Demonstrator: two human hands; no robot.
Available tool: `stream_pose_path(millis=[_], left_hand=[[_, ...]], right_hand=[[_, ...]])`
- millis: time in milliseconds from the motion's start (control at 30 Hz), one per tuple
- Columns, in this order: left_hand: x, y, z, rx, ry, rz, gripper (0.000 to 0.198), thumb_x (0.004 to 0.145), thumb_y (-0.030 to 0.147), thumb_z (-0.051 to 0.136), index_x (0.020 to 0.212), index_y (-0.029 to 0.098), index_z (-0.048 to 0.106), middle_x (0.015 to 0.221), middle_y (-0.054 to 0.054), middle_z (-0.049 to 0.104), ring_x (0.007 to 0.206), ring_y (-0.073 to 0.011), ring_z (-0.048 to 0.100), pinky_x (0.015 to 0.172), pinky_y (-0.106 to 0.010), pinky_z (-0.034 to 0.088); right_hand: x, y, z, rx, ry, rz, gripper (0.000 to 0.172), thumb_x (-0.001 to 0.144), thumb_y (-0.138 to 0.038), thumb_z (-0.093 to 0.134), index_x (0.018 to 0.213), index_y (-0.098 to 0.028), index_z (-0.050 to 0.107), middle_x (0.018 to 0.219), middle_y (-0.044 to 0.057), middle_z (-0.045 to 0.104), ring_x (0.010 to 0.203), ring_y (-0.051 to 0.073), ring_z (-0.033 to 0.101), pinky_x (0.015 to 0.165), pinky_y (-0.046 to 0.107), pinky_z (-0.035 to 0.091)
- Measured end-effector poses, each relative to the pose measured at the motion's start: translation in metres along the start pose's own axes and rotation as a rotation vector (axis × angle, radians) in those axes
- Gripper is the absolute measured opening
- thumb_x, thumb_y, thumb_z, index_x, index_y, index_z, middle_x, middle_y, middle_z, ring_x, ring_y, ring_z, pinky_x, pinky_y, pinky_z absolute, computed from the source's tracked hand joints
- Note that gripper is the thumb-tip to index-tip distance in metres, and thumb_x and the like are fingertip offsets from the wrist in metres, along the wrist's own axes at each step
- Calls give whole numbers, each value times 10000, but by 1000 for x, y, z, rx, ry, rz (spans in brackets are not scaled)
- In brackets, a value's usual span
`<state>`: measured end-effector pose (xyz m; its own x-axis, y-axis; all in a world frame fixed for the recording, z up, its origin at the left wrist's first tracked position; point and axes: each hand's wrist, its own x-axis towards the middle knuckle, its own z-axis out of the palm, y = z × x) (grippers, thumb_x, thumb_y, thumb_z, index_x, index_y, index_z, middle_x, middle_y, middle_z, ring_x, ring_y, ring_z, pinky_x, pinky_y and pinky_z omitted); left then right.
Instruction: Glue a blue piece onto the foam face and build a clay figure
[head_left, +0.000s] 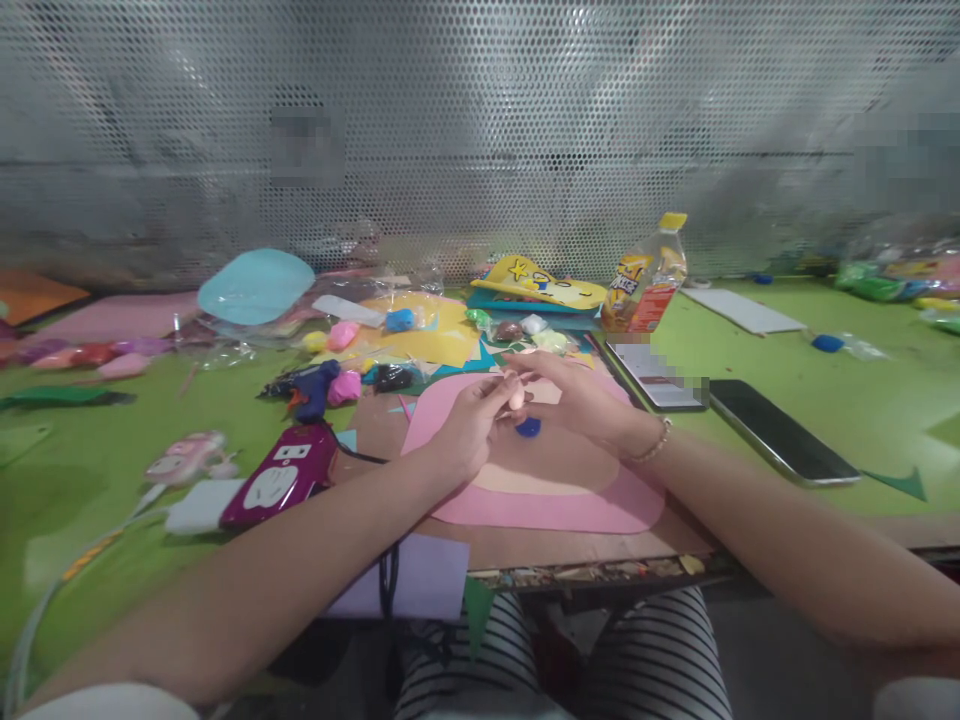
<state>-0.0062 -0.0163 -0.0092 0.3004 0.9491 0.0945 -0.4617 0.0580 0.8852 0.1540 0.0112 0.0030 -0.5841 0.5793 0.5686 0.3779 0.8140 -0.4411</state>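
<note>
My left hand (471,425) and my right hand (574,395) meet over a pink paper sheet (555,505) at the table's middle. Between their fingertips sits a small piece of pale pink clay (517,391); both hands pinch it with curled fingers. A small blue clay ball (528,427) lies on the pink sheet just below the hands. A beige paper oval (547,475) lies on top of the pink sheet under my wrists. My right wrist wears a thin bracelet (654,445).
Left of the hands lie a blue glue gun (307,385), a purple power strip (281,485) and clay lumps in bags. A drink bottle (646,275), a tablet (654,375) and a dark phone (780,432) lie to the right. A perforated metal screen (480,130) stands behind the green table (825,400).
</note>
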Motion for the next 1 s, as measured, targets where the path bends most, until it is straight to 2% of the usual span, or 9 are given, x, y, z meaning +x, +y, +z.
stream_pose_path(millis=[267, 367, 433, 567, 667, 767, 867, 933, 1000], left_hand=[[0, -3, -3, 54, -63, 36, 335, 771, 391, 605, 587, 150, 462, 675, 13, 435, 655, -86, 450, 620, -211, 389], [1, -3, -3, 32, -63, 36, 333, 767, 386, 611, 585, 150, 465, 665, 19, 431, 643, -82, 445, 615, -210, 385], [1, -3, -2, 6, -45, 27, 326, 749, 382, 633, 578, 148, 482, 642, 25, 425, 649, -85, 454, 618, -212, 388], [4, -4, -1, -67, -21, 40, 289, 733, 346, 659, 579, 142, 525, 613, 24, 445, 696, -95, 495, 686, -219, 406], [3, -5, 1, -99, -58, 16, 224, 747, 306, 652, 629, 136, 565, 678, 7, 518, 742, -100, 528, 780, -249, 419], [-1, -7, 5, -145, -27, -69, 92, 717, 212, 674, 737, 139, 621, 768, -12, 585, 791, -117, 562, 824, -282, 429], [-6, -3, 9, -304, -43, -165, 78, 684, 79, 614, 746, 126, 626, 752, -17, 603, 729, -111, 575, 768, -265, 445], [-9, 2, 10, -500, -87, -252, 79, 678, 84, 550, 718, 117, 610, 686, -18, 587, 656, -101, 565, 713, -247, 454], [-11, 8, 9, -665, -93, -335, 119, 716, 170, 517, 768, 118, 611, 677, -25, 588, 598, -92, 546, 652, -227, 456]], right_hand=[[1, -4, -1, -34, 30, -43, 476, 774, -243, 659, 1232, -251, 534, 1115, 72, 631, 1007, 208, 597, 873, 391, 506], [2, -5, -2, -23, 30, -33, 447, 786, -236, 642, 1221, -254, 543, 1081, 65, 640, 969, 198, 608, 848, 373, 516], [1, -4, -3, -13, 1, -30, 477, 794, -275, 635, 1254, -247, 514, 1127, 79, 621, 1018, 210, 592, 884, 388, 500], [-2, -6, -4, 103, -87, -19, 546, 890, -418, 462, 1384, -216, 346, 1369, 124, 449, 1251, 234, 437, 1015, 439, 402], [-4, -11, -4, 139, -12, 40, 502, 959, -402, 239, 1428, -221, 260, 1465, 93, 328, 1346, 207, 307, 1082, 443, 314], [-3, -14, -1, -35, 64, 32, 534, 955, -418, 213, 1451, -221, 204, 1491, 80, 282, 1376, 207, 239, 1112, 455, 253], [-1, -12, 4, -287, 30, 16, 561, 953, -410, 195, 1467, -195, 138, 1507, 95, 235, 1391, 218, 195, 1117, 503, 201], [-1, -10, 10, -425, -21, -9, 563, 953, -390, 199, 1467, -169, 132, 1504, 109, 237, 1395, 224, 178, 1117, 531, 158], [-2, -13, 17, -502, -70, -44, 558, 955, -369, 204, 1462, -144, 142, 1493, 124, 261, 1396, 228, 174, 1114, 544, 145]])
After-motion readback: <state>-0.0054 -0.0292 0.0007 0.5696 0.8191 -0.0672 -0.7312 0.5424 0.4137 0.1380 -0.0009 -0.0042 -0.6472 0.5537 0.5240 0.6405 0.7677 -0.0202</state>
